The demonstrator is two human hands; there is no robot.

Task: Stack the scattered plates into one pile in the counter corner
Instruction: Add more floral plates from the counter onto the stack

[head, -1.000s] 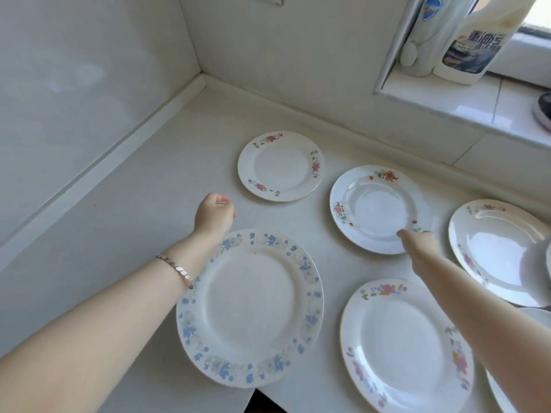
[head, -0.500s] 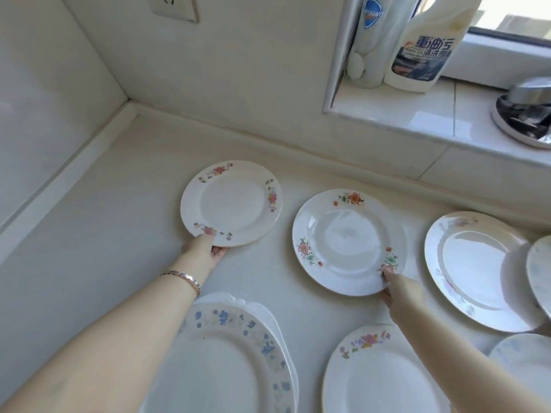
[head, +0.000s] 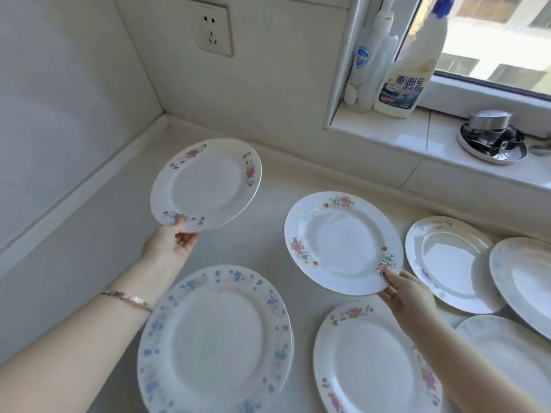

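White plates (head: pixel 205 186), (head: pixel 343 242) pinched by hands (head: pixel 171 241), (head: pixel 402 293) | rightmost plates (head: pixel 524 278) cropped

Both forearms are bare, with no sleeves showing anywhere up to the frame's edge. The left hand (head: pixel 171 242) has a thin bracelet (head: pixel 126 298) of small flat metallic links, silvery with a pinkish sheen, round its wrist. The right hand (head: pixel 408 296) wears nothing.

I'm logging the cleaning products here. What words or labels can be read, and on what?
"重油污": large characters on the spray bottle on the windowsill.
"...eguard": partial brand on the pump bottle beside it.
Smaller print on both labels: too blurred to read.
Plates, wall socket: no text.
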